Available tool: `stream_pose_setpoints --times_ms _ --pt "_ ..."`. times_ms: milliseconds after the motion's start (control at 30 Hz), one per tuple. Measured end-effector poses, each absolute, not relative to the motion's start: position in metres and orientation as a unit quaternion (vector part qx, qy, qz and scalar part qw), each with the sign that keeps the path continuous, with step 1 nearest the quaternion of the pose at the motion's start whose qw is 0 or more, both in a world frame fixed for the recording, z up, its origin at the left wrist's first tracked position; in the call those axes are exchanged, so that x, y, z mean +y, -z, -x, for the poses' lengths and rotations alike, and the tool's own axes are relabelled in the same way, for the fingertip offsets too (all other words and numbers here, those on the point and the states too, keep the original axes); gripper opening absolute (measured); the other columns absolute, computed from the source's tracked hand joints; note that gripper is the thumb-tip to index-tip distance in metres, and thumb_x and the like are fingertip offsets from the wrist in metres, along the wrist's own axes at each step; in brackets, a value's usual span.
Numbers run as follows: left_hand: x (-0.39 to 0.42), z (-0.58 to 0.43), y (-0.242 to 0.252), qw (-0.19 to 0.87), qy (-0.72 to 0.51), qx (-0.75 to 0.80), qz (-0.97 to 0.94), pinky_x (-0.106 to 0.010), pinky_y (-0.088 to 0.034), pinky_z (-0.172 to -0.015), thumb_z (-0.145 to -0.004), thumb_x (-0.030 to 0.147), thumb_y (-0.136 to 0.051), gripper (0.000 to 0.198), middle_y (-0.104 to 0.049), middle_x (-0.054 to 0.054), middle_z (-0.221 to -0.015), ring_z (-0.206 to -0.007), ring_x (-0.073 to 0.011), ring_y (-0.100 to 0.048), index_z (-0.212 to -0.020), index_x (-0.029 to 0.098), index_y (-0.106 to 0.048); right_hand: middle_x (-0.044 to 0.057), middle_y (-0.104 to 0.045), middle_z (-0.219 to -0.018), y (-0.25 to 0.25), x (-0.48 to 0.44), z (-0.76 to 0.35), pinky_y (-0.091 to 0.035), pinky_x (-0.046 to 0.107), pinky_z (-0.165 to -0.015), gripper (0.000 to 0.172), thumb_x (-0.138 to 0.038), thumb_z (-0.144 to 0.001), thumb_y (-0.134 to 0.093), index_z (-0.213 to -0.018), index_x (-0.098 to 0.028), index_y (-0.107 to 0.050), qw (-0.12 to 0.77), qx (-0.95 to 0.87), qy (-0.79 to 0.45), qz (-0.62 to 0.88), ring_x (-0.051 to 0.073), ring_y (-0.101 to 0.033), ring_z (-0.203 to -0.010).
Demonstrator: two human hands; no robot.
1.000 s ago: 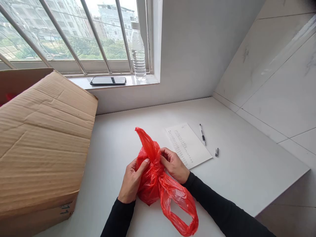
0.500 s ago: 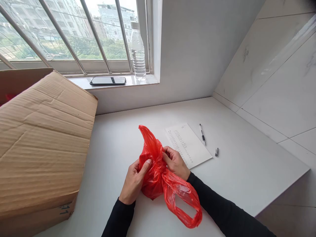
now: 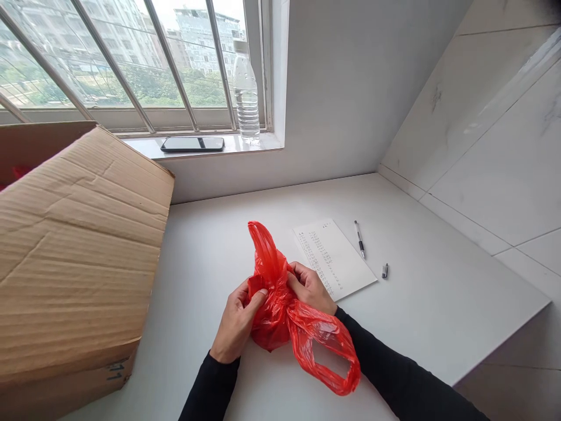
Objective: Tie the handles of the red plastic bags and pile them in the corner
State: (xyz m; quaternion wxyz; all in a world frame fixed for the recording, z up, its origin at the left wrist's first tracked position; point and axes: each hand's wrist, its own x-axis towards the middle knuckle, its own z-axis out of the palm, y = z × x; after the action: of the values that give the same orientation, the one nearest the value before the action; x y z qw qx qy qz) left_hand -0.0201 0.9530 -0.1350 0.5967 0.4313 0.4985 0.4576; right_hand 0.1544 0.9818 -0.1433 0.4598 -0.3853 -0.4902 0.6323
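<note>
Over white table (image 3: 421, 280): left hand (image 3: 235, 321), right hand (image 3: 314, 290) angled inward, fingers (image 3: 258, 300) pinching red bag (image 3: 280, 304).

From my end I could read nothing: the writing (image 3: 322, 252) on the paper (image 3: 355, 272) was too small, the dark marks (image 3: 116, 371) on the box (image 3: 87, 251) unclear.

Knotted red plastic bag with looped handle (image 3: 268, 333): glossy, paler where the film thins. Long fabric sleeves (image 3: 394, 368): plain black. Large brown corrugated cardboard box (image 3: 83, 251): darker crease lines, blue-black marking (image 3: 115, 370). Rectangular white paper sheet (image 3: 350, 263): rows of small dark marks. Flat worktop (image 3: 421, 286): plain white. Whitish tiled wall (image 3: 486, 128): faint grey veining.
</note>
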Motion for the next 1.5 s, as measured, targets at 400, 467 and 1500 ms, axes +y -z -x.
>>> stream_pose_setpoints --times_ms 400,467,1500 --pt "0.955 0.015 0.144 0.594 -0.536 0.484 -0.355 -0.030 -0.056 -0.072 -0.083 0.044 -0.076 0.040 -0.076 -0.006 -0.092 -0.090 -0.0248 -0.070 -0.112 0.018 -0.069 0.002 -0.065 -0.093 0.132 0.979 -0.157 -0.049 0.034 -0.081 0.046 -0.059 -0.084 -0.070 -0.110 -0.021 -0.063 0.411 -0.478 -0.686 0.363 0.018 -0.060 -0.082" --pt "0.955 0.014 0.143 0.593 -0.538 0.488 -0.349 -0.031 -0.056 -0.073 -0.083 0.044 -0.076 0.040 -0.076 -0.006 -0.091 -0.088 -0.0246 -0.071 -0.112 0.018 -0.070 0.001 -0.064 -0.093 0.135 0.979 -0.157 -0.050 0.034 -0.079 0.045 -0.053 -0.080 -0.076 -0.110 -0.022 -0.064 0.404 -0.491 -0.676 0.372 0.017 -0.060 -0.081" --pt "0.950 0.017 0.137 0.608 -0.521 0.458 -0.386 -0.026 -0.051 -0.070 -0.083 0.032 -0.071 0.030 -0.073 -0.002 -0.096 -0.078 -0.0179 -0.065 -0.110 0.022 -0.066 0.001 -0.065 -0.092 0.150 0.979 -0.151 -0.048 0.033 -0.076 0.029 -0.043 -0.085 -0.071 -0.106 -0.024 -0.064 0.476 -0.459 -0.655 0.365 0.017 -0.059 -0.079"
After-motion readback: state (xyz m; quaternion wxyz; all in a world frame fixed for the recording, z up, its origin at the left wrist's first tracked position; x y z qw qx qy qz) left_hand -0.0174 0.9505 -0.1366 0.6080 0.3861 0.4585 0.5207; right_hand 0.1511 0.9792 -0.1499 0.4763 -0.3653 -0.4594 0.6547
